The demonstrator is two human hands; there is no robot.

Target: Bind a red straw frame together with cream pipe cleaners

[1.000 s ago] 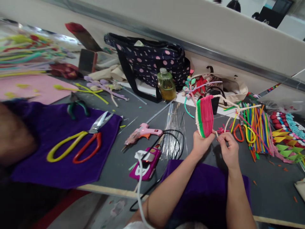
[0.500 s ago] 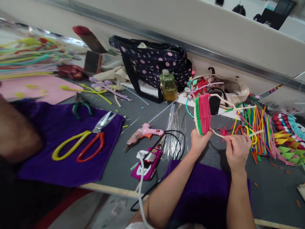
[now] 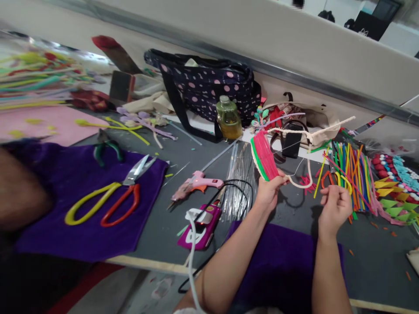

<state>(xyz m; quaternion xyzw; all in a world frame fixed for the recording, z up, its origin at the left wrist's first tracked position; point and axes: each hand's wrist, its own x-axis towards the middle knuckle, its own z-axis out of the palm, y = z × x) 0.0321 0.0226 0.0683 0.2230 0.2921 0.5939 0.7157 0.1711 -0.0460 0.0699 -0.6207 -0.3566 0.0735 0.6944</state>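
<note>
My left hand (image 3: pixel 270 194) grips the lower end of a watermelon-slice craft (image 3: pixel 266 157) made of pink, green and white pipe cleaners. A cream pipe cleaner (image 3: pixel 306 185) loops from the slice to the right, and its free end sticks up toward the back right. Fine clear threads stretch across the loop. My right hand (image 3: pixel 335 211) is held to the right of the loop, apart from it, with fingers curled and nothing visible in them. Just behind it on the table lie scissors (image 3: pixel 347 183) with orange and yellow handles, beside colourful pipe cleaners (image 3: pixel 353 163).
A pink glue gun (image 3: pixel 196 185), a magenta power strip (image 3: pixel 204 226) with cables, and clear glue sticks (image 3: pixel 237 187) lie left of my hands. Large scissors (image 3: pixel 131 183) rest on purple cloth (image 3: pixel 98 240). Behind stand a bottle (image 3: pixel 228 117) and a dotted bag (image 3: pixel 209 87). Another person's arm (image 3: pixel 22 192) is at left.
My right hand has let go of the cream pipe cleaner and moved slightly right and down. Its free end has swung up, and the slice has tilted left in my left hand.
</note>
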